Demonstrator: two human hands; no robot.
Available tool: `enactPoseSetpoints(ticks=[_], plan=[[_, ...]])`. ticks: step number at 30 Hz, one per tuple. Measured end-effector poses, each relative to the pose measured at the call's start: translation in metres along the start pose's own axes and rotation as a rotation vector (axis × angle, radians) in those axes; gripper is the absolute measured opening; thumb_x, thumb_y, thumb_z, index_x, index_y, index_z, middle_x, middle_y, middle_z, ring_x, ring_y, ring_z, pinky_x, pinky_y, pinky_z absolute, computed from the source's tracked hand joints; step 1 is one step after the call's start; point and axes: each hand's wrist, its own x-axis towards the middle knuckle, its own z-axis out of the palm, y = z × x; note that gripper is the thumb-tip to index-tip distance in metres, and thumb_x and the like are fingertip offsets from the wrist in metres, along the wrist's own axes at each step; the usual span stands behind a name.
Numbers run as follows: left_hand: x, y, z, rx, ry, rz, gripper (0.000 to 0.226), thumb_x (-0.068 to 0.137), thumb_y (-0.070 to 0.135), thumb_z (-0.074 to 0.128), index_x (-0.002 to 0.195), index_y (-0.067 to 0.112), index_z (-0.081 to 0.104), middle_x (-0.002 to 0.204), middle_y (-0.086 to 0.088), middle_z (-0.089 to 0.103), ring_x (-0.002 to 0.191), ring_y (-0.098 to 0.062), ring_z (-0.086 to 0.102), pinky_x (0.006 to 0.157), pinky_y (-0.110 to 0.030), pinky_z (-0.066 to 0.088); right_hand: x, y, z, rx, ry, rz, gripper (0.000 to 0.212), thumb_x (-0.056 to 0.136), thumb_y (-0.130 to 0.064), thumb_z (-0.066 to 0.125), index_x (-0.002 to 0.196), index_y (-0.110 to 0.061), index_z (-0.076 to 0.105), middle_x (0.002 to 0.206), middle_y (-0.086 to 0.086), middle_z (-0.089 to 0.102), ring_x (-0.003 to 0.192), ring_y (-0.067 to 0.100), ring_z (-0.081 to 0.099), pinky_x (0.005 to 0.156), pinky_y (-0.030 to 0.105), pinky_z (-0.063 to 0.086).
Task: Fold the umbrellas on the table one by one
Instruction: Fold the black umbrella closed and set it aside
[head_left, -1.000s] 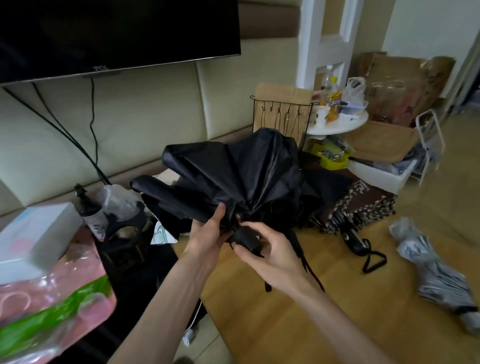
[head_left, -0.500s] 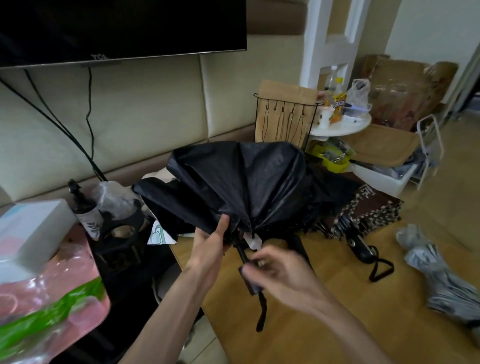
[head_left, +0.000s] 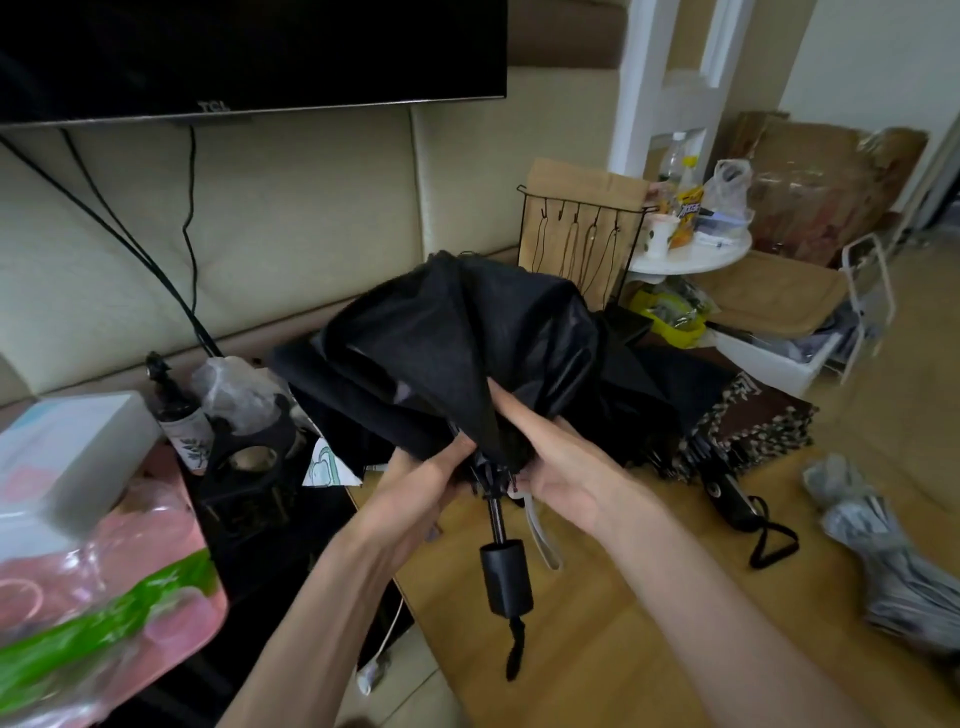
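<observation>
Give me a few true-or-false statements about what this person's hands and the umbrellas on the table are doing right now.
1. Both hands grip the black umbrella. True: the left hand and right hand bunch its fabric near the shaft.
2. The umbrella's handle points up at the ceiling. False: it hangs down toward the camera.
3. A leopard-print umbrella lies on the wooden table. True.
4. The grey umbrella is in the right hand. False: it lies untouched at the table's right edge.
</observation>
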Motion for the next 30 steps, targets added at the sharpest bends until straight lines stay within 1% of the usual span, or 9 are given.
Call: enactPoseSetpoints(ticks=[4,8,12,14,16,20,23,26,30], plan=[[0.004,0.025,0.002,0.063,0.024,0.036,0.025,0.105,0.022,0.063,0.127,0.012,0.069,0.116,-0.004,0.079,0.105,-0.022,0.077,0.078,-0.036,0.064,0.002,0.000,-0.008,-0.058,0.015,-0.038,0.076,0.075,-0.076,0.078,0.140,-0.038,0.065,0.130,-0.011,0.074,0.121,0.011,0.070,0.110,0.051,0.052],[0.009,0.039,0.006,0.168,0.078,0.075,0.025,0.106,0.029,0.062,0.120,0.012,0.072,0.106,-0.005,0.081,0.094,-0.024,0.078,0.068,-0.037,0.065,0.001,0.000,-0.022,0.032,-0.018,-0.070,0.059,0.087,-0.059,0.076,0.139,-0.034,0.067,0.134,-0.007,0.073,0.126,0.014,0.068,0.115,0.054,0.047],[0.007,0.036,0.009,0.263,0.091,0.096,0.021,0.105,0.028,0.062,0.118,0.015,0.072,0.104,-0.001,0.081,0.097,-0.026,0.076,0.081,-0.045,0.061,-0.005,-0.008,-0.031,0.299,-0.297,-0.009,0.067,0.101,-0.062,0.057,0.155,-0.022,0.051,0.153,0.012,0.058,0.142,0.031,0.054,0.121,0.061,0.035],[0.011,0.029,0.006,0.305,0.107,0.082,0.017,0.103,0.032,0.065,0.114,0.021,0.073,0.100,0.005,0.082,0.097,-0.023,0.077,0.087,-0.043,0.061,-0.006,-0.010,-0.030,0.363,-0.317,0.007,0.067,0.102,-0.059,0.057,0.156,-0.020,0.049,0.153,0.015,0.057,0.142,0.034,0.055,0.122,0.061,0.034],[0.015,0.020,0.005,0.406,0.147,0.111,0.022,0.102,0.036,0.068,0.119,0.023,0.074,0.102,0.014,0.080,0.105,-0.011,0.074,0.092,-0.033,0.061,-0.004,-0.010,-0.026,0.324,-0.267,-0.029,0.067,0.097,-0.047,0.072,0.155,-0.020,0.050,0.150,0.011,0.060,0.139,0.032,0.057,0.119,0.060,0.040],[0.013,0.005,0.016,0.946,0.309,0.178,0.033,0.098,0.044,0.067,0.114,0.016,0.070,0.116,-0.007,0.070,0.107,-0.034,0.069,0.084,-0.037,0.052,-0.001,-0.007,0.000,0.112,-0.023,-0.091,0.062,0.080,-0.034,0.091,0.137,-0.029,0.067,0.129,-0.007,0.075,0.123,0.016,0.069,0.108,0.047,0.054],[0.004,0.008,0.027,1.238,0.315,0.182,0.045,0.098,0.049,0.064,0.127,0.015,0.066,0.127,-0.008,0.059,0.106,-0.040,0.066,0.081,-0.040,0.049,0.006,0.000,0.013,0.059,0.207,-0.078,0.045,0.073,-0.033,0.097,0.114,-0.030,0.077,0.107,-0.012,0.081,0.110,0.015,0.074,0.101,0.044,0.058],[-0.005,0.020,0.021,1.273,0.226,0.150,0.038,0.093,0.054,0.067,0.109,0.020,0.069,0.115,0.002,0.065,0.101,-0.028,0.069,0.085,-0.040,0.056,0.007,0.005,0.014,0.054,0.245,-0.045,0.034,0.077,-0.034,0.094,0.107,-0.030,0.077,0.107,-0.009,0.080,0.111,0.016,0.073,0.107,0.046,0.055],[-0.034,0.047,0.004,1.086,0.176,0.127,0.019,0.089,0.058,0.072,0.100,0.044,0.067,0.090,0.023,0.073,0.083,0.004,0.070,0.081,-0.027,0.058,0.007,0.007,0.013,0.097,0.301,-0.100,0.047,0.084,-0.027,0.090,0.127,-0.024,0.072,0.119,-0.005,0.077,0.113,0.016,0.072,0.104,0.038,0.057]])
